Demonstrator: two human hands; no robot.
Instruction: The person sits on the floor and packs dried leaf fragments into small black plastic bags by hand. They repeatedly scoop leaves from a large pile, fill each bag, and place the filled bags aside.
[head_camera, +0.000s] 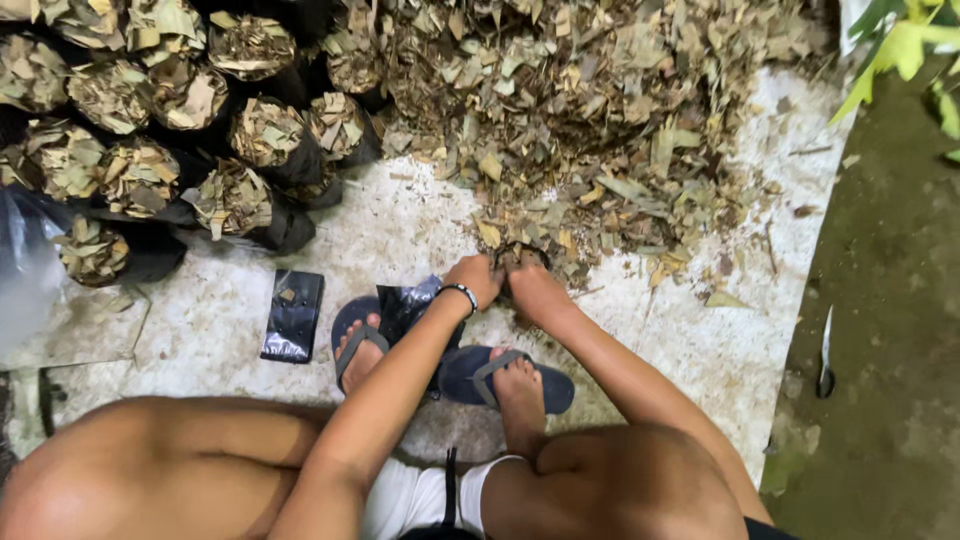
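My left hand (476, 277) and my right hand (536, 287) are close together at the near edge of a big pile of dry shredded leaves (590, 110). Both are pressed onto a small black bag (521, 254) stuffed with leaves, gripping its rim from either side. A dark band sits on my left wrist. Under my left forearm lies a crumpled empty black plastic bag (410, 305). I squat in dark blue flip-flops (455, 375) on a pale sheet (700, 340).
Several filled black bags (235, 195) of leaves stand packed together at the upper left. A flat empty black bag (293, 315) lies left of my feet. Bare dirt (890, 330) with a small knife-like tool (826, 355) runs along the right; green leaves (905, 45) hang at top right.
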